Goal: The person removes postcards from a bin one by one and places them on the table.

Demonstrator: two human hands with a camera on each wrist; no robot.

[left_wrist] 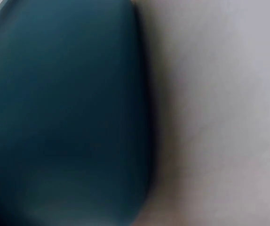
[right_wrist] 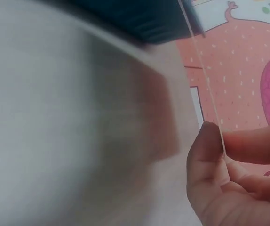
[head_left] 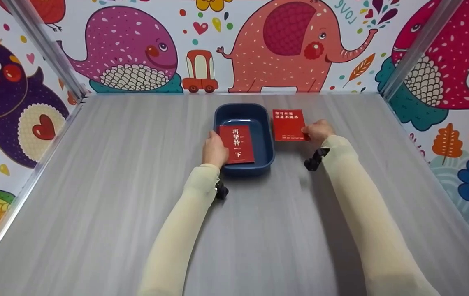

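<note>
Beside a round-cornered blue tub (head_left: pixel 262 140), one thin red card (head_left: pixel 288 126)

Pale cream long sleeves (head_left: pixel 177 230); small black wrist cameras (head_left: pixel 221 191).

Head camera is looking forward and down over the grey tabletop (head_left: pixel 127 213) toward the animal mural (head_left: pixel 201 37). Left-wrist camera is facing the blue tray (left_wrist: pixel 69 103) very closely. Right-wrist camera is viewing the right hand (right_wrist: pixel 241 193) closely, sharing tray and mural with head view.
</note>
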